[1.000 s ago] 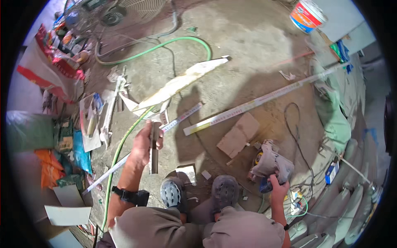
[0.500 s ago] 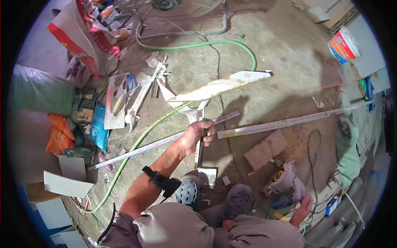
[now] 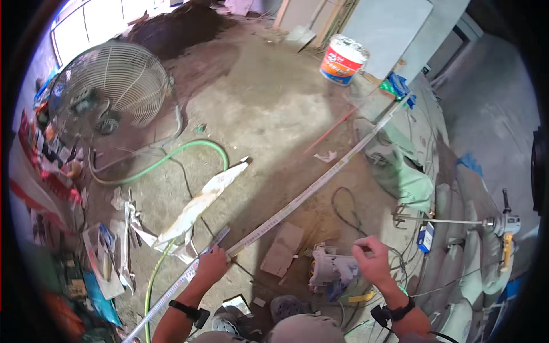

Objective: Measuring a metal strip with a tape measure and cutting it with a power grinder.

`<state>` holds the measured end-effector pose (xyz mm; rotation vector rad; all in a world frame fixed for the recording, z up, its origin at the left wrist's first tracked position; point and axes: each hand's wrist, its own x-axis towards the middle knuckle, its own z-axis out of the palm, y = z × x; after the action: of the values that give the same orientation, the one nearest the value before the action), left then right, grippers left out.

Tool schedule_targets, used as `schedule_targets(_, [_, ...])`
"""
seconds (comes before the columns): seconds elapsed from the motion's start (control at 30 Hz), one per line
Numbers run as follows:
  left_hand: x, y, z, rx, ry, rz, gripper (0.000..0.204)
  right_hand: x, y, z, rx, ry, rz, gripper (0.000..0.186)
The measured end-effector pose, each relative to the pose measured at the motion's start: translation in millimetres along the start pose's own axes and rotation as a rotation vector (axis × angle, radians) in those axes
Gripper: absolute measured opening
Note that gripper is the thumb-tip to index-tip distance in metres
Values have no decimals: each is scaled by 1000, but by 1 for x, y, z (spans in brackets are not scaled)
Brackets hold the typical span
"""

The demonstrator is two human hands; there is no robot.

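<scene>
My left hand [image 3: 211,266] is closed, low over the upper end of a pale strip with printed scale marks [image 3: 174,291]. Whatever its fingers grip is hidden; I cannot tell whether they touch the strip. A second long marked strip [image 3: 297,200] runs from beside this hand to the far right. My right hand [image 3: 372,260] is raised with its fingers loosely curled, and nothing shows in it. Just left of it, a whitish pouch-like container [image 3: 329,268] stands on the floor with blue material at its base. A small pale flat piece [image 3: 237,304] lies by my left shoe.
Reddish brick-like blocks [image 3: 283,250] lie between my hands. A bent whitish sheet [image 3: 203,200] and a green hose [image 3: 189,146] are ahead. A large fan [image 3: 111,86] stands far left, a bucket [image 3: 343,59] far ahead. A long-shafted power tool [image 3: 506,224] rests on sacks at right.
The view has swung right and up, bringing in the whole fan and the power tool. The upright metal bar held earlier in my left hand no longer shows. My right hand has come up from beside my knee.
</scene>
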<state>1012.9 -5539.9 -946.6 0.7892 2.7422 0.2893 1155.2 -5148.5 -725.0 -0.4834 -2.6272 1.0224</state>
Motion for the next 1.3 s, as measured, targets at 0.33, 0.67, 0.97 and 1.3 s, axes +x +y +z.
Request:
schedule_targets(0.33, [-75, 74, -451, -728, -289, -110, 30, 185, -114, -75, 1153, -4, 1078, 38])
schedule_targets(0.67, [-265, 148, -748, -885, -414, -280, 18, 297, -207, -195, 1602, 145, 775, 24])
schedule_targets(0.97, [-512, 157, -810, -1379, -263, -785, 14, 294, -384, -396, 1419, 309, 525, 20])
schedule_targets(1.3, [-654, 119, -622, -449, -570, -704, 37, 297, -571, -473, 1410, 130, 175, 10])
